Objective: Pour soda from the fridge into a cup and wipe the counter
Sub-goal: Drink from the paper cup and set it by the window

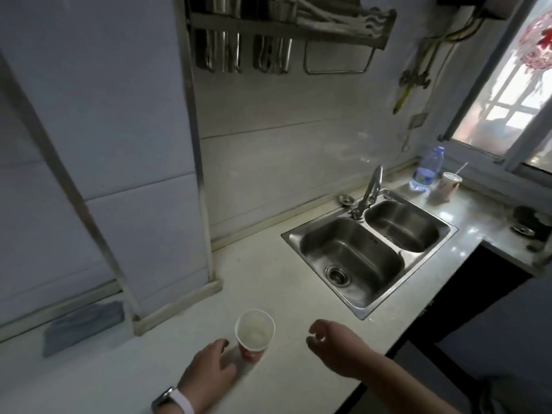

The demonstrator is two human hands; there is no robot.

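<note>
The left hand (209, 370) rests on the table (283, 294) with its fingers (222, 345) spread loose and empty, their tips just beside the base of the paper cup (254, 334); whether they touch it is hard to tell. The right hand (331, 345) hovers to the right of the cup, apart from it, fingers curled inward but pinching nothing. A watch with a pale strap (173, 400) sits on the left wrist, cut off by the bottom edge.

The cup stands upright near the table's front, white inside with a red lower band, and looks empty, though blur makes the bottom unclear. A grey cloth (83, 327) lies flat at the far left against the wall, soft and smeared.

Farther back, a steel double sink (370, 252) is set into the pale table, with a tap (370, 189) behind it. In the far corner under the window (507, 94) stand a clear plastic bottle (425, 173) and a lidded cup with a straw (449, 182). A metal rack (286, 37) hangs on the tiled wall, its top cut off. A dark object at the right edge is too dim to name.
</note>
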